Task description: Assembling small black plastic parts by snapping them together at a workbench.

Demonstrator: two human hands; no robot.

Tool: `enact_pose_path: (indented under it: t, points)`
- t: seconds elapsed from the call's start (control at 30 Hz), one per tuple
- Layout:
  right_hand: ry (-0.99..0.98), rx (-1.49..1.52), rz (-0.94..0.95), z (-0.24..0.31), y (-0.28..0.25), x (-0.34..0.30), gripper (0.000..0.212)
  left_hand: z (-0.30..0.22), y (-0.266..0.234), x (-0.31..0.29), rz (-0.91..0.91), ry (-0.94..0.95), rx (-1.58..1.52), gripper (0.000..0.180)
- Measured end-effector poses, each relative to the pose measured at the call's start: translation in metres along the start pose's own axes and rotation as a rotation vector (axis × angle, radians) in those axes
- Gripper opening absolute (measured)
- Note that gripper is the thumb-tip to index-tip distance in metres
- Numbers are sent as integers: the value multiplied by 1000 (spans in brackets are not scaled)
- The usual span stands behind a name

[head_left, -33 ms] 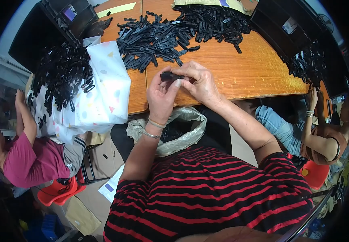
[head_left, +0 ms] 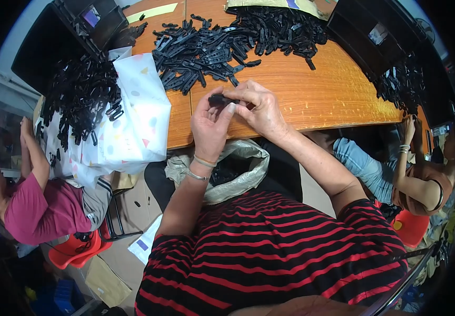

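Observation:
My left hand (head_left: 210,126) and my right hand (head_left: 259,109) meet over the table's near edge, both closed on a small black plastic piece (head_left: 218,99). Its left end shows between my left thumb and fingers. My right thumb and fingers pinch the other end, hiding much of its shape. Just beyond my hands, a loose heap of long, slotted black plastic pieces (head_left: 201,52) lies on the wooden table (head_left: 332,89). Below my hands, in my lap, a pale woven sack (head_left: 259,158) gapes, with dark contents inside.
A second black heap (head_left: 285,29) lies farther back. On the left, black loops (head_left: 82,97) cover a white patterned plastic sheet (head_left: 143,110), near a person in a magenta shirt (head_left: 43,210). Black bins (head_left: 369,34) flank the table. Another person (head_left: 417,179) works at the right.

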State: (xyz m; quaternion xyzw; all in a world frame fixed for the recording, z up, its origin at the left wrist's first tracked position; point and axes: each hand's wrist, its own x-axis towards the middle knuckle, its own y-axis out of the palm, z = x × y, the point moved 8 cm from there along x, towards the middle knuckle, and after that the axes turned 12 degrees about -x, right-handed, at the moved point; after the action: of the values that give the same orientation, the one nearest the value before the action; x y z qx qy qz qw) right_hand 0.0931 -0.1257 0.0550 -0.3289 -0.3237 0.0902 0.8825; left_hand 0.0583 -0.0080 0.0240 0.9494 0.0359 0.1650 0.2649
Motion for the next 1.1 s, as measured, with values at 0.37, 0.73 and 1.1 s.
enact_pose_path:
  t: [0.37,0.73,1.1]
  points:
    - [194,155,141,0,3,7,45,-18,2,0,-25,37,138,38]
    - [88,134,15,-3,-5,5,30,-17,7,3,-21,71,134,36]
    - [-69,-100,-39,19,-23,10,33,-21,1,3,26,102,249,26]
